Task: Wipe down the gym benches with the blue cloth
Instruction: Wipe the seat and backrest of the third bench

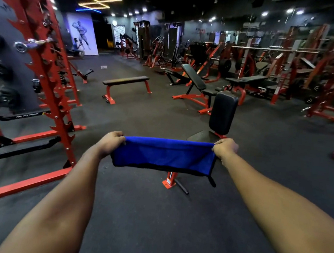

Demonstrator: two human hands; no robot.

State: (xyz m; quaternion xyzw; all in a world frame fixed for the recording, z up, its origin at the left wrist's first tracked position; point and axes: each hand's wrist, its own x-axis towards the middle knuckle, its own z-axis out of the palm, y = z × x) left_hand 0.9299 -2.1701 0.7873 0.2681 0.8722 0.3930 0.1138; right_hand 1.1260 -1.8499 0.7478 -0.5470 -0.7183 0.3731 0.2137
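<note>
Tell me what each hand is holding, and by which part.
Both hold the blue cloth, stretched between them: the left hand grips its left top corner, the right hand its right top corner.

Ahead: the upright bench [223,111] is standing just behind the stretched blue cloth [163,154], blocking the straight way forward.
Left: the red rack [49,85], with its floor rails, is closing this side.
Below: the dark floor [152,217] is lying open.
Farther: open floor is running between the upright bench and the flat bench [125,80]; the incline bench [194,77] is standing behind the upright bench.
</note>
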